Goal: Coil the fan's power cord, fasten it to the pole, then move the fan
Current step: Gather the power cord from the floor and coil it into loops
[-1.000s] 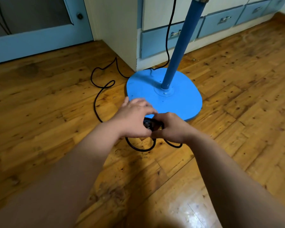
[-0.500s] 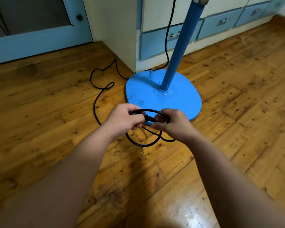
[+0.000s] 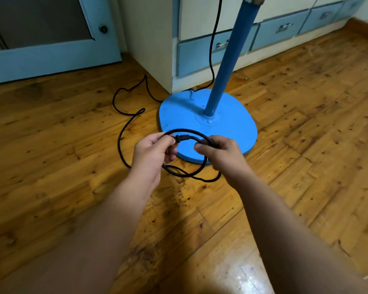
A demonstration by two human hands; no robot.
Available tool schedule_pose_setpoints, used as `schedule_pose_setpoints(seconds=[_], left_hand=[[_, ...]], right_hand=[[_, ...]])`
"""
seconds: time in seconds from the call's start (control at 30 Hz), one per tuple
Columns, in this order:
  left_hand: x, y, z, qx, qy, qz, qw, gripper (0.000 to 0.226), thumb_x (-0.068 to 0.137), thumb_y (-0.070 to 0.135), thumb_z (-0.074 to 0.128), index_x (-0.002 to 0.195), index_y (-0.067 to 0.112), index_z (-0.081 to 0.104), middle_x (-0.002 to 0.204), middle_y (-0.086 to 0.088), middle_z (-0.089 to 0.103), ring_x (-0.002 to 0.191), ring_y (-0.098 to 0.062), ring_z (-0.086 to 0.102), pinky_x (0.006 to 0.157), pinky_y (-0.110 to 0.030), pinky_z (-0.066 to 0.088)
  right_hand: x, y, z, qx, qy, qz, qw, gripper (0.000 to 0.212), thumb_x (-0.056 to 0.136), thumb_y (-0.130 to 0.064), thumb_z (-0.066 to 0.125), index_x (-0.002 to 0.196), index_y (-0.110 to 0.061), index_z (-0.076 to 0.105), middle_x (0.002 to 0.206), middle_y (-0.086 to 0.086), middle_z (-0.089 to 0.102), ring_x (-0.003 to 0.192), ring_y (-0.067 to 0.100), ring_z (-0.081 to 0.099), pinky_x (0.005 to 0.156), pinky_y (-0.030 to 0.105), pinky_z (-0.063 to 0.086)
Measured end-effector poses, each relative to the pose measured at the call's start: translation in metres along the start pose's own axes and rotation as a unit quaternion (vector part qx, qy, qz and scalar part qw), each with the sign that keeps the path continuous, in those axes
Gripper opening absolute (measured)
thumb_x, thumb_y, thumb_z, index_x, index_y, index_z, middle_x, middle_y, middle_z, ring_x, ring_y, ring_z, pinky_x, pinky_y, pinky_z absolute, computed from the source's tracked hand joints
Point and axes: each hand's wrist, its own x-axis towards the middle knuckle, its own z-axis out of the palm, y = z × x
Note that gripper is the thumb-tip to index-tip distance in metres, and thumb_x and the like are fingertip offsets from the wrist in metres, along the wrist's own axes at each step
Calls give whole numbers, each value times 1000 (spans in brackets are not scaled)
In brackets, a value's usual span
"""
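The fan's blue pole (image 3: pixel 229 58) rises from a flat blue base (image 3: pixel 232 132) on the wooden floor; the fan head is out of view. A black power cord (image 3: pixel 123 132) trails in loose curves from the base across the floor to my hands. My left hand (image 3: pixel 153 152) pinches the cord at its plug end. My right hand (image 3: pixel 218 153) grips the cord a little to the right. Between and below them hangs a small round loop of cord (image 3: pixel 191 174), just in front of the base.
A cream cabinet with blue drawers (image 3: pixel 202 54) stands right behind the base. A blue door (image 3: pixel 49 35) is at the back left. Wooden floor (image 3: pixel 306 145) spreads to the left, right and in front of me.
My hands have lifted off the floor and drawn apart. The cord between them has opened from a tight bunch into a round loop.
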Motion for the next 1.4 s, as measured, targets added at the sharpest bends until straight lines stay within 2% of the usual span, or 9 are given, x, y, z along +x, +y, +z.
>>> schedule_pose_setpoints(seconds=[0.13, 0.27, 0.47, 0.63, 0.73, 0.9, 1.1, 1.23, 1.4], left_hand=[[4, -7, 0, -132, 5, -26, 991, 11, 87, 0, 51, 86, 7, 59, 69, -8, 62, 52, -8, 60, 53, -20, 51], [3, -16, -3, -3, -39, -52, 998, 19, 82, -3, 46, 75, 9, 59, 56, -1, 66, 52, -13, 56, 53, -23, 43], [8, -16, -6, 225, -144, -56, 962, 31, 73, -13, 42, 70, 12, 61, 59, 0, 65, 64, -17, 59, 59, -25, 42], [7, -5, -3, 198, -202, 4, 959, 6, 80, 8, 59, 78, 7, 64, 74, -14, 65, 68, -18, 58, 62, -26, 45], [8, -5, 0, 159, -232, 1, 960, 32, 95, 27, 46, 74, 6, 59, 53, -6, 58, 47, -14, 52, 55, -26, 47], [5, -10, 8, 170, -197, -22, 965, 36, 96, 38, 41, 68, 15, 43, 36, 8, 28, 31, -7, 28, 41, -21, 35], [9, -3, 4, -113, -25, -76, 990, 45, 93, 48, 41, 59, 18, 43, 34, 8, 29, 31, -8, 27, 44, -23, 33], [5, -10, 6, -168, 11, -108, 980, 49, 91, 53, 42, 55, 20, 41, 35, 8, 29, 34, -9, 27, 49, -25, 32], [1, -19, 10, -176, -16, -144, 974, 53, 91, 54, 39, 51, 20, 36, 39, 5, 30, 38, -13, 31, 55, -28, 37]], right_hand=[[-3, 12, 10, 89, -50, 68, 992, 20, 90, -23, 55, 72, -13, 57, 64, -2, 59, 62, 12, 53, 57, 25, 41], [0, 11, 8, 327, -72, 93, 938, 29, 95, -17, 44, 67, -9, 49, 44, -2, 44, 45, 16, 45, 57, 29, 48], [1, 6, 1, 170, -127, 42, 976, 30, 93, -12, 46, 63, -12, 48, 39, -11, 26, 36, 6, 20, 41, 22, 17], [3, 2, -2, 160, -190, 49, 967, 30, 94, -12, 43, 64, -11, 46, 37, -13, 28, 33, 4, 18, 39, 19, 12], [3, 3, -2, 126, -250, 51, 959, 30, 94, -14, 43, 64, -11, 46, 39, -11, 28, 35, 4, 18, 40, 21, 10], [4, 8, 0, 129, -186, 38, 973, 24, 86, -8, 57, 64, -12, 47, 41, -8, 34, 38, 7, 27, 40, 21, 23], [7, 23, -3, 128, -141, 3, 982, 14, 84, -14, 61, 70, -13, 60, 58, -4, 64, 61, 10, 57, 69, 24, 45], [7, 20, 6, 148, -114, 49, 981, 12, 88, -17, 55, 78, -11, 56, 59, -1, 66, 67, 19, 60, 82, 38, 46], [5, 16, 14, 226, -69, 78, 968, 24, 93, -15, 48, 70, -15, 40, 47, -1, 39, 44, 14, 40, 53, 26, 37]])
